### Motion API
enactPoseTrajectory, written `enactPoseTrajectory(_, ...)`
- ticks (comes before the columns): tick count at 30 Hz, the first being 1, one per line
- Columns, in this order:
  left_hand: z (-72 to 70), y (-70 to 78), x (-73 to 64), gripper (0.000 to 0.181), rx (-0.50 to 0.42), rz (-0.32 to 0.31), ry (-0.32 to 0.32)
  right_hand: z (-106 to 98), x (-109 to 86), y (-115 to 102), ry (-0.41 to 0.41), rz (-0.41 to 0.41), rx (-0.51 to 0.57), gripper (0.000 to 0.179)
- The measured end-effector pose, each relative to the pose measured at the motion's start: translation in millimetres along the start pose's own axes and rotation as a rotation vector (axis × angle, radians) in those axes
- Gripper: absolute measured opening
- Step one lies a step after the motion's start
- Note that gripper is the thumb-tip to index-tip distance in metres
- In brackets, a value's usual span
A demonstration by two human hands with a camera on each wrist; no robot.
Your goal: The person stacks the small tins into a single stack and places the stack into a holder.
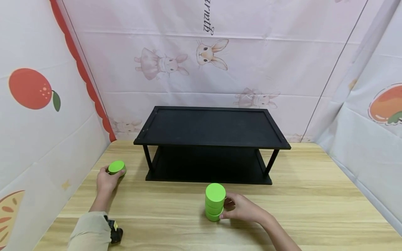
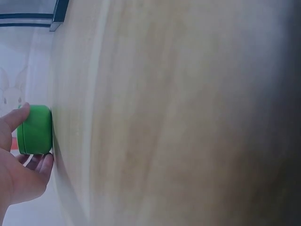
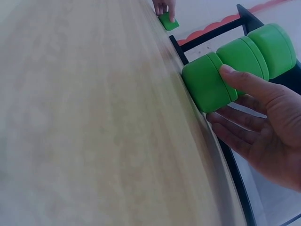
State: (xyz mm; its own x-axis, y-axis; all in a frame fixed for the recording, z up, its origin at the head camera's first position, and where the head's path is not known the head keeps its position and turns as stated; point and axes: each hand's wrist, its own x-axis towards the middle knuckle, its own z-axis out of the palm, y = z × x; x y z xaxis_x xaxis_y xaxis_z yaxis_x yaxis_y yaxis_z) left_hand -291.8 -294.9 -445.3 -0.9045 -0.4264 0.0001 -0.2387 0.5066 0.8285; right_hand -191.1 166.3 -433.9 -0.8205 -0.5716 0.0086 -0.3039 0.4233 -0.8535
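Observation:
On the left of the table, my left hand [image 1: 106, 179] grips a short round green lidded jar [image 1: 116, 166], thumb on one side and fingers on the other. In the left wrist view that jar [image 2: 38, 130] stands on the wooden surface. A stack of three like green jars [image 1: 215, 200] stands upright near the table's middle. My right hand [image 1: 243, 208] holds the stack low from the right. The right wrist view shows its thumb lying across the bottom jar [image 3: 207, 84], with the other fingers curved at the opposite side; the upper jars [image 3: 272, 49] sit above.
A black two-tier shelf [image 1: 210, 127] stands behind the stack, its upper board raised on posts over a lower board [image 1: 207, 164]. Printed cloth [image 1: 125, 21] hangs behind and along both sides of the wooden table [image 1: 314, 195]. A black device [image 1: 115, 233] is strapped at the left wrist.

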Motion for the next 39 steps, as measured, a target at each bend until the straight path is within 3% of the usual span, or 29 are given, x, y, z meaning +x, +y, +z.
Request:
enactPoseTrajectory(23,-3.4,-1.2,-2.4,0.075,-0.024,-0.017,-0.010,0,0.6,1,-0.002,-0.004,-0.028,0.047)
enactPoseTrajectory(39,-7.9,16.0,-11.4,0.071,-0.036,0.009,-0.021,0,0.8,0,-0.002,-0.004,-0.032,0.048)
